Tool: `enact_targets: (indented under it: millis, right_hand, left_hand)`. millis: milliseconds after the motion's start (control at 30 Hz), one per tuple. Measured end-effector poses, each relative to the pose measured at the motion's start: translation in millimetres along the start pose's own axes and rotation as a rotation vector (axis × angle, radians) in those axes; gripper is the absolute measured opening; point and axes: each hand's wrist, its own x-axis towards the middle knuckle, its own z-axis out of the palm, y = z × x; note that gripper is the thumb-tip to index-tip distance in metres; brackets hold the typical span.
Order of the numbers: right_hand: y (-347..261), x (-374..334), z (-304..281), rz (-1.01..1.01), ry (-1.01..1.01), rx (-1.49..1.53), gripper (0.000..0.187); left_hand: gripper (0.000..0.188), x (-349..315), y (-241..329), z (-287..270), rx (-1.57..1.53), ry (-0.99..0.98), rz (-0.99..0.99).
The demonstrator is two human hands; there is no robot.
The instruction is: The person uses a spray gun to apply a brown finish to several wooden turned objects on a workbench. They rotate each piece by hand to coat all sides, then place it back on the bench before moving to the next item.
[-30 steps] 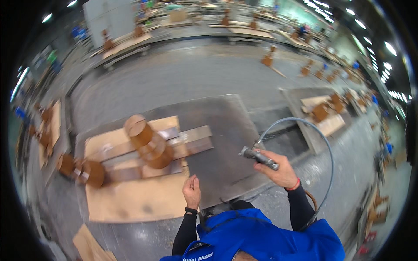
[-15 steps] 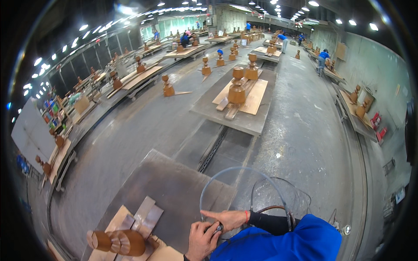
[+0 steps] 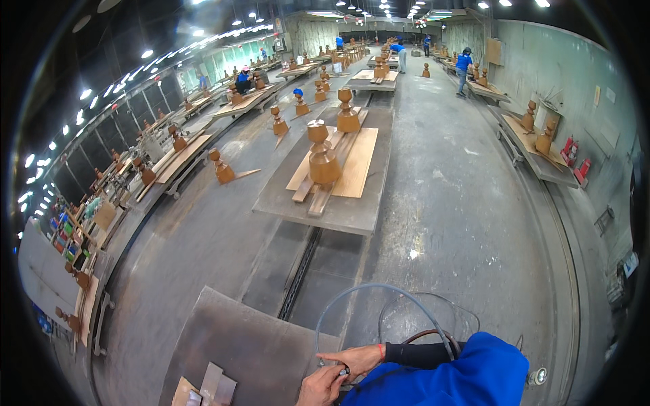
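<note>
My right hand [image 3: 362, 358] is closed around a small hose-fed hand tool, its index finger stretched out to the left. Only a round metal knob [image 3: 344, 370] of the tool shows between the hands; the rest is hidden, so its exact kind is unclear. With bent fingers, my left hand [image 3: 321, 387] grips at this knob, just below the right. A grey hose [image 3: 379, 285] rises beside the right fingertips and arcs over to my right forearm. Left of the hands, a dark flat platform [image 3: 237, 338] carries wooden boards [image 3: 218, 386] at the lower edge.
Ahead, another platform [image 3: 284, 203] bears boards and two turned brown wooden pedestals [image 3: 325, 162]. A chain track [image 3: 300, 274] runs in the floor between the platforms. Carts with similar pieces line both sides. A person in blue [image 3: 464, 65] stands far right; red extinguishers [image 3: 583, 167] stand by the wall.
The view has tilted up and turned right, so the nearest wooden pedestal has left the picture. Both hands appear lower, still together on the tool.
</note>
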Motion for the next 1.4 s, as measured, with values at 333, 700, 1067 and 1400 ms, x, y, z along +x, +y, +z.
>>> enact_targets:
  millis: [333, 700, 1067, 1400]
  right_hand:
    - [35.8, -75.3, -143.7, 0.041, 0.316, -0.038, 0.116]
    - [38.7, -119.7, -408.8, 0.111, 0.499, -0.002, 0.119]
    - [44.5, -167.4, -683.4, 0.129, 0.668, 0.089, 0.115]
    - [126.6, -183.8, -993.3, 0.094, 0.551, -0.027, 0.112]
  left_hand:
    - [0.026, 186.3, -56.0, 62.5, -0.076, -0.337, 0.155]
    - [0.029, 480.1, -151.6, 129.3, -0.167, -0.513, 0.325]
    - [0.028, 780.7, -221.7, 206.2, -0.210, -0.606, 0.461]
    - [0.030, 1020.5, -329.4, 321.6, -0.187, -0.516, 0.305]
